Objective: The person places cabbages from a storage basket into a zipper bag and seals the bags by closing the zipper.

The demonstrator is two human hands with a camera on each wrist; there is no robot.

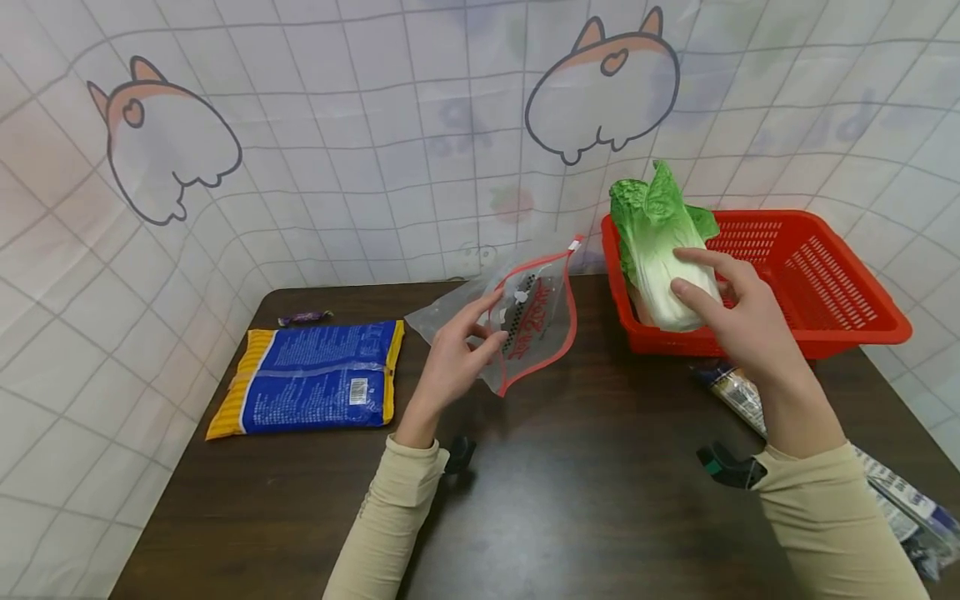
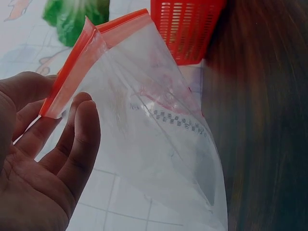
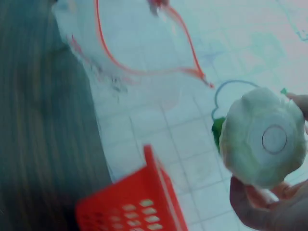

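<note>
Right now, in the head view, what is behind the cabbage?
Behind the cabbage is the left end of the basket, with the backdrop past the leaf tips. Anything in the basket covered by the cabbage or right hand cannot be seen.

2 arms [image 1: 390, 517] fwd & apart, L hand [image 1: 450, 354] w/ fingers [image 2: 86, 134] pinching, R hand [image 1: 742, 312] gripping.
</note>
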